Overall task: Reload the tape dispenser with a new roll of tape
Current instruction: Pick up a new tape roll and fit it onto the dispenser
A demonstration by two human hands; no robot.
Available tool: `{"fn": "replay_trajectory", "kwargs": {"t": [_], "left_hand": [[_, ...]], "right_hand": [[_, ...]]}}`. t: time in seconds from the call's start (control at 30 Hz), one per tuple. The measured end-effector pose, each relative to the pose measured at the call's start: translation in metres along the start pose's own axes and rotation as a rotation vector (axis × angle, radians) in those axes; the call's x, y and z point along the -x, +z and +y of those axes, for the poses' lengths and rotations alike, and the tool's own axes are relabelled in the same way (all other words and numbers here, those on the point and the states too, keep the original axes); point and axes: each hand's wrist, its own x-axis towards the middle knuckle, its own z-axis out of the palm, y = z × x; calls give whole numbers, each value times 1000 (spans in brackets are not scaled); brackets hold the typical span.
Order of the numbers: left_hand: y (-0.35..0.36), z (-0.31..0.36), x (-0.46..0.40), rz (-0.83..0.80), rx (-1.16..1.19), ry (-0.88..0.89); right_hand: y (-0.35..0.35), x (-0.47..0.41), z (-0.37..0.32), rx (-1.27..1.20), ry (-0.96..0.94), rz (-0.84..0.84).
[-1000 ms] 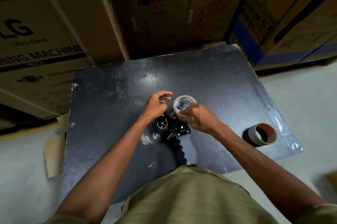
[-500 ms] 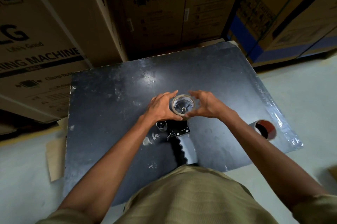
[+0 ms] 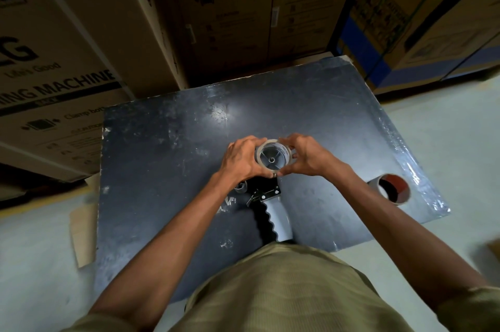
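At the bottom of the frame sits the person's olive shirt [image 3: 284, 285], and both forearms run up from the lower corners to meet just above the middle. Between them, lying flat on the dark table [image 3: 162, 169], is the tape dispenser [image 3: 273, 212]: its grey handle with the wavy black grip points down toward the shirt, and its black head sits under the hands.

A little higher, the left hand [image 3: 240, 158] and the right hand [image 3: 305, 155] cup the new roll of tape [image 3: 272, 158] from either side, fingers curled round its rim and thumbs meeting below it. The roll faces the camera, and a spoked hub shows through its core, so it looks to be going onto the dispenser's spindle (whether it is fully seated cannot be told).

So the step in hand is, by my reading, mounting the roll. The next move likely calls for pressing it squarely home, then finding the free end and leading it toward the cutting edge.

At centre right, near the table edge, a brown roll [image 3: 392, 189] stands well apart. Beyond the table, across the top of the frame, rise stacked cardboard boxes [image 3: 221, 20].
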Motion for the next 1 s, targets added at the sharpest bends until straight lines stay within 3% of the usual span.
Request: {"fn": "replay_trajectory", "kwargs": {"t": [0.6,0.77,1.0], "left_hand": [[-1,-23,-8,-11,77,14],[12,-28,2,60,100,51],[24,-25,5,162,108,121]], "right_hand": [[6,-24,-9,277,-24,-109],[7,-31,-15,362,10,-141],[2,-19,-1,242,9,-67]]}}
